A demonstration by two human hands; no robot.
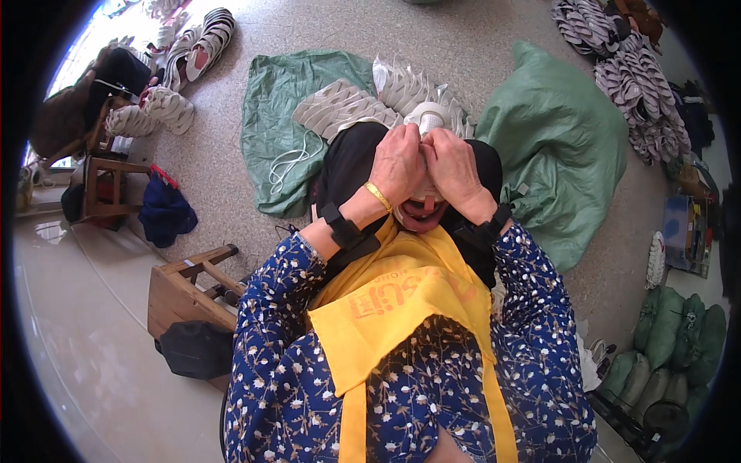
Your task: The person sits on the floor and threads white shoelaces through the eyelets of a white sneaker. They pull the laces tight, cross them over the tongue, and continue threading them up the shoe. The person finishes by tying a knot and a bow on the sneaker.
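Observation:
A white shoe upper (422,208) with a pinkish-red lining lies in my lap, its pale mesh toe (429,116) pointing away from me. Over its middle, my left hand (397,163) and my right hand (455,170) meet with fingertips bent in and pinched close together. Both hands are closed on the upper; the exact spot between the fingertips is hidden. Just beyond my knees, stacked white shoe uppers (340,108) lie partly on a flat green sack (270,92). A thin white cord (289,166) trails in loops over that sack, left of my left hand.
A full green sack (556,147) stands to my right. Wooden stools (189,289) are on my left, one with a dark cloth (197,349). Bundles of shoe uppers (644,100) lie at far right and others (202,46) at far left. Rolled green bags (668,328) sit at lower right.

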